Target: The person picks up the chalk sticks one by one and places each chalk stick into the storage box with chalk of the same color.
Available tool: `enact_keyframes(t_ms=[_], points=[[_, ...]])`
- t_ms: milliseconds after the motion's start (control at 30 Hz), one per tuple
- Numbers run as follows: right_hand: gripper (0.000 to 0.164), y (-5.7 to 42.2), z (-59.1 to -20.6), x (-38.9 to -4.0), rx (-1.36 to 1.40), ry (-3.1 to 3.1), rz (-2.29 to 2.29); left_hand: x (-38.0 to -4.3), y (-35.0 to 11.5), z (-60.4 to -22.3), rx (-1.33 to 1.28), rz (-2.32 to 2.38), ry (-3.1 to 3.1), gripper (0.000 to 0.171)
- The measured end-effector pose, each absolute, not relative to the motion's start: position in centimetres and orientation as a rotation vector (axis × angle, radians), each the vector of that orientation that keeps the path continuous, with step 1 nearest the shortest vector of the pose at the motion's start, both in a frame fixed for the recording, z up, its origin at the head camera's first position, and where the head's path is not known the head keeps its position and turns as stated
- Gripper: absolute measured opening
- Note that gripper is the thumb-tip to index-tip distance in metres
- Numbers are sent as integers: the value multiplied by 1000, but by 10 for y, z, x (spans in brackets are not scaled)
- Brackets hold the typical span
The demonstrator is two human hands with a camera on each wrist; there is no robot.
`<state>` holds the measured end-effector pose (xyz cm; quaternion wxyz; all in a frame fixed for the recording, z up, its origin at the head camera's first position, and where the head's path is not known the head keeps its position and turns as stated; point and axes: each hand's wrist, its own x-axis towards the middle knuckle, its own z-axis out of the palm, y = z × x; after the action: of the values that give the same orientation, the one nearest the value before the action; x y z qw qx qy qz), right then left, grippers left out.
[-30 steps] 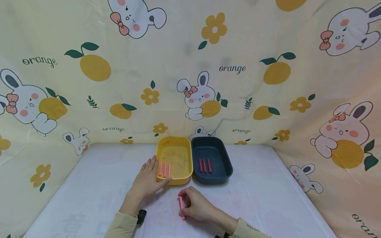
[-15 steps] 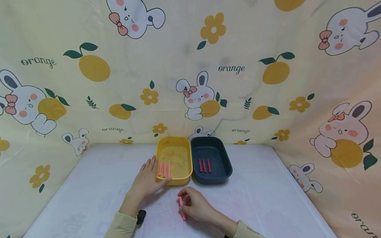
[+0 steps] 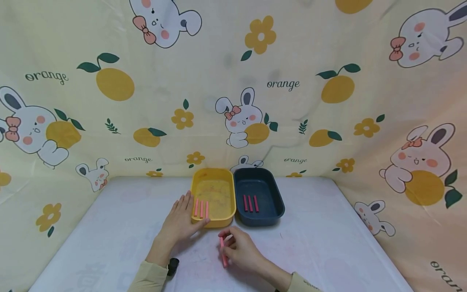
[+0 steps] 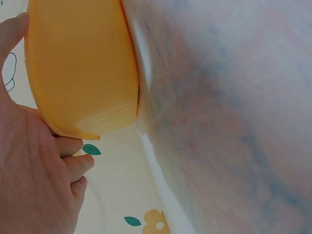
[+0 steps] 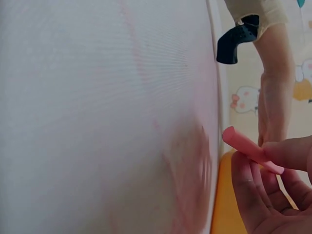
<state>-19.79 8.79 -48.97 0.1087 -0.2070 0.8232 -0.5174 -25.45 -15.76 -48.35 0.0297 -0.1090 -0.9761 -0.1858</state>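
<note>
My right hand (image 3: 241, 248) pinches a pink chalk stick (image 5: 245, 146) between thumb and fingers, in front of the yellow bin (image 3: 213, 223). In the head view that chalk leans slightly, its lower end toward me. My left hand (image 3: 180, 221) rests at the front left corner of the yellow bin, fingers straight along the side and thumb on the front rim. Three light pink chalk sticks (image 3: 202, 209) lie side by side inside this bin. Against it on the right stands a dark blue bin (image 3: 260, 222), holding three deep pink chalk sticks (image 3: 250, 203).
A white-covered table (image 3: 321, 243) carries both bins, with faint pink smudges on its cover. Behind it hangs a cream cloth (image 3: 204, 61) printed with rabbits and oranges. A black wrist camera (image 3: 173, 266) sits on the left wrist.
My right hand has shifted slightly, and the pink chalk it holds has moved a little toward the bins. The left hand keeps its place on the yellow bin.
</note>
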Motion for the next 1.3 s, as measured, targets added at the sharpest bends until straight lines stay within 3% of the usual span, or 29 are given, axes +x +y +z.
enact_keyframes(t_ms=[833, 1300], points=[[24, 77, -474, -214, -485, 2468, -1863, -254, -159, -484, -357, -586, -3005, 112], [25, 73, -466, -237, -580, 2475, -1975, -255, -160, -485, -361, -629, -2996, 111]])
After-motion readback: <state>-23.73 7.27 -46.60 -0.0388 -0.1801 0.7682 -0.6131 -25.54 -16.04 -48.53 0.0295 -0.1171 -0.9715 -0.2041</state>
